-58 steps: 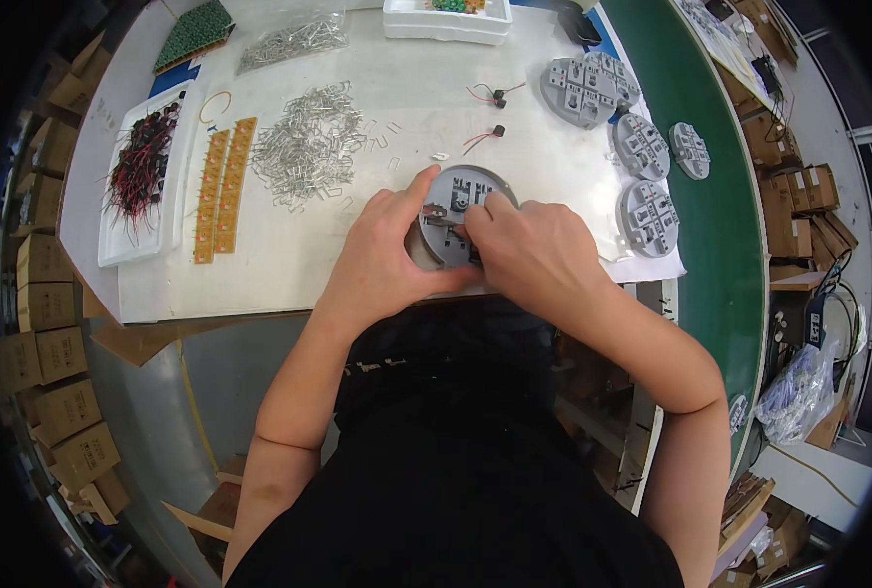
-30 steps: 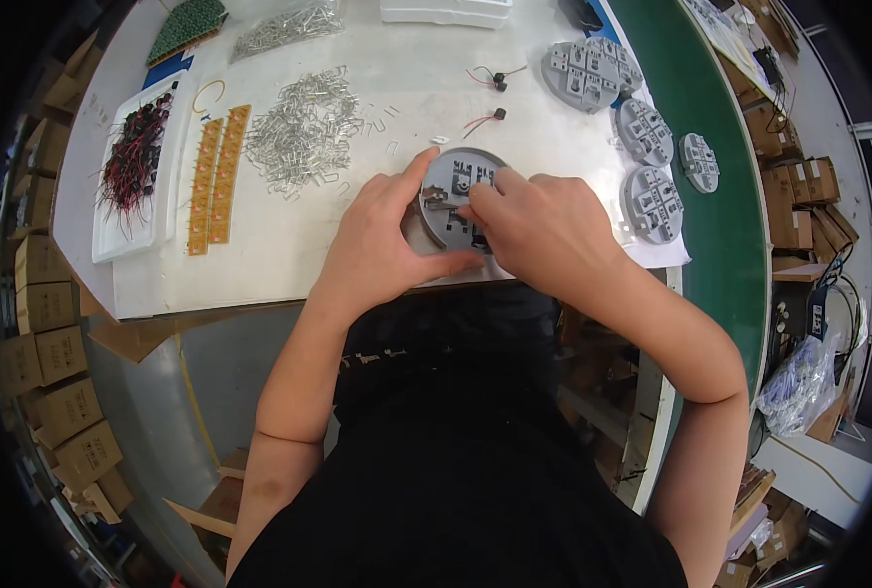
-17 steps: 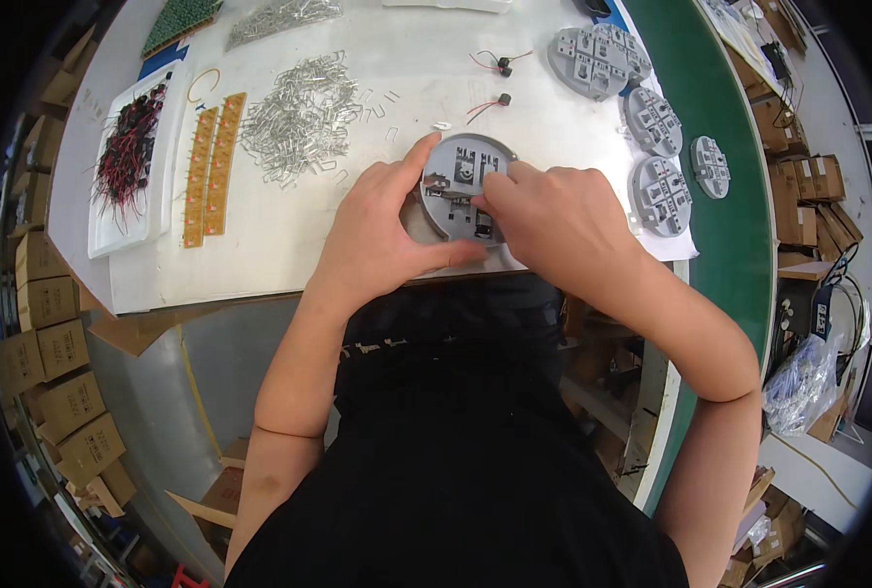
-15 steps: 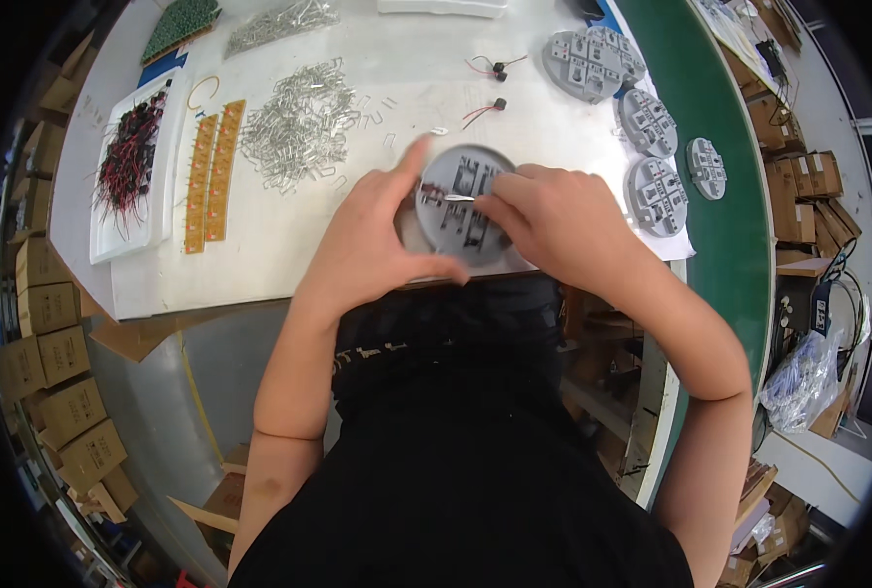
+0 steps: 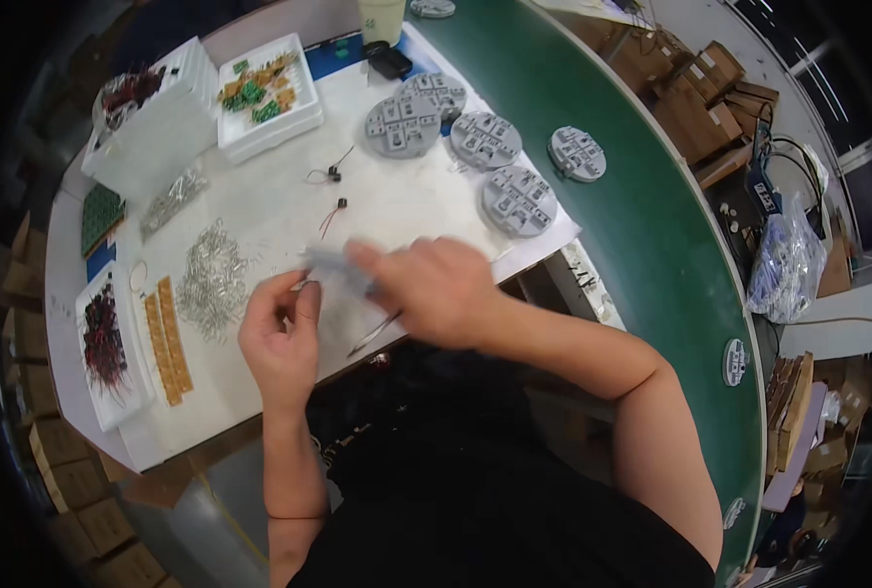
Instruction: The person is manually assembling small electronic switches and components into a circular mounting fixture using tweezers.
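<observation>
My right hand [image 5: 441, 289], smeared by motion, is closed around a grey round plastic base [image 5: 332, 263], which is tilted almost edge-on. A pair of tweezers [image 5: 372, 335] sticks out below the same hand, pointing down to the left. By the base's left edge is my left hand [image 5: 284, 338], thumb and fingers curled together in a pinch. Whatever lies between those fingertips is too small to make out. Beyond the hands, two small black parts with wires, a nearer one [image 5: 342, 204] and a farther one [image 5: 334, 173], lie on the white table [image 5: 426, 201].
Loose metal clips [image 5: 211, 279] lie heaped left of my hands, beside orange circuit strips [image 5: 169, 343] and a white tray [image 5: 134, 392] of wired parts. Several grey round bases [image 5: 519, 201] stand at the far right. A green belt [image 5: 642, 235] curves past the table.
The view has swung to the right. The base, lying face up between my hands before, is now tilted in my right hand. My left hand has left its rim and curled into a pinch.
</observation>
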Tool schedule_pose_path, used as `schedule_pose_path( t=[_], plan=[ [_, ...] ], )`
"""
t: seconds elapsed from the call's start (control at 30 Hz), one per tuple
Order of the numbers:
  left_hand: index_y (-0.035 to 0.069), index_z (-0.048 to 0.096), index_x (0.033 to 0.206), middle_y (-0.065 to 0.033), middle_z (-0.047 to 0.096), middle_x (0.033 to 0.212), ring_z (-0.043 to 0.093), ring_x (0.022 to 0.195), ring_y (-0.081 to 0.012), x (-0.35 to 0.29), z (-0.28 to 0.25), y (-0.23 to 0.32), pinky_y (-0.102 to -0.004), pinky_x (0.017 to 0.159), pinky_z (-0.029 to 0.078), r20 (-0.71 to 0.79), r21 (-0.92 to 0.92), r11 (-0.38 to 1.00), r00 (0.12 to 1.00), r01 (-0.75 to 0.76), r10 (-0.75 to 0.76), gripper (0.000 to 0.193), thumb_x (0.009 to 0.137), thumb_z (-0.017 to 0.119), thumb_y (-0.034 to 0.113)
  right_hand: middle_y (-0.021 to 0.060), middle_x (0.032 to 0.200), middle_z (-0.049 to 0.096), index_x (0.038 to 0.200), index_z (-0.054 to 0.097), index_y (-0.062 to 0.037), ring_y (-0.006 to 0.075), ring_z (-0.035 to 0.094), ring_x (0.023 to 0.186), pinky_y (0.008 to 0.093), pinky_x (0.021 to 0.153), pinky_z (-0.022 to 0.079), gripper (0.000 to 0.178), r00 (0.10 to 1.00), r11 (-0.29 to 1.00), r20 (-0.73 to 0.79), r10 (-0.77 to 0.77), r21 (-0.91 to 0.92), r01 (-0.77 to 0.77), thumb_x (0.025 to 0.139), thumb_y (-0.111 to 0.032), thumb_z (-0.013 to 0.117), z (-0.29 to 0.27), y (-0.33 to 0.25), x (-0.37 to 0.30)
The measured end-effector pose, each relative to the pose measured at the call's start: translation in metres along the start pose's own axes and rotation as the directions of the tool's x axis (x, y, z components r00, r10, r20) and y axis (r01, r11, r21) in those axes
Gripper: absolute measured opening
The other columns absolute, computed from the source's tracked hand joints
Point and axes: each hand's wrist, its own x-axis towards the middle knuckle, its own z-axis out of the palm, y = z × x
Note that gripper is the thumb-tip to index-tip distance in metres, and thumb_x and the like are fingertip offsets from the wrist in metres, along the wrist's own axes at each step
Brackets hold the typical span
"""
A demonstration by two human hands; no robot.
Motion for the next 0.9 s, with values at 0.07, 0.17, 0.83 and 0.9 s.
schedule_pose_path(
  t=[0.07,0.17,0.83,0.9],
  plan=[
    [0.001,0.076,0.120,-0.0009,0.064,0.092,0.057,0.081,-0.0092,0.003,0.005,0.009,-0.0237,0.072,0.045,-0.024,0.320,0.934,0.985,-0.157,0.173,0.023,0.097,0.074,-0.001,0.0002,0.073,0.063,0.128,0.073,-0.0156,0.0173,0.063,0.062,0.0358,0.052,0.050,0.041,0.968,0.978,-0.171,0.185,-0.062,-0.198,0.088,-0.017,0.076,-0.010,0.058,0.008],
    [0.001,0.078,0.115,-0.0013,0.065,0.093,0.058,0.081,-0.0091,0.000,-0.006,-0.003,-0.0233,0.071,0.045,-0.049,0.211,0.976,0.997,-0.052,0.064,0.019,0.097,0.074,0.000,0.0082,0.099,0.079,0.134,0.068,-0.0067,0.0152,0.071,0.073,0.0302,0.064,0.056,0.044,0.621,0.724,-0.381,0.685,0.262,-0.638,0.096,-0.024,0.081,-0.075,0.217,-0.007],
    [0.000,0.078,0.119,-0.0052,0.071,0.100,0.064,0.091,-0.0109,-0.019,-0.047,-0.009,-0.0249,0.080,0.051,0.086,0.025,0.994,0.990,0.108,-0.110,0.026,0.093,0.077,-0.002,0.0122,0.090,0.071,0.098,0.074,-0.0028,0.0275,0.071,0.083,0.0391,0.070,0.053,0.021,0.637,0.639,0.120,0.762,-0.301,-0.708,0.085,-0.016,0.084,-0.102,0.222,-0.095],
    [0.000,0.078,0.121,-0.0059,0.071,0.102,0.064,0.092,-0.0113,-0.026,-0.056,-0.011,-0.0254,0.081,0.051,0.023,0.044,0.994,0.995,0.101,-0.102,0.028,0.093,0.076,-0.003,0.0119,0.091,0.070,0.098,0.075,-0.0029,0.0274,0.071,0.083,0.0386,0.070,0.052,0.020,0.638,0.659,0.167,0.752,-0.223,-0.718,0.084,-0.013,0.084,-0.110,0.215,-0.076]
  ],
)
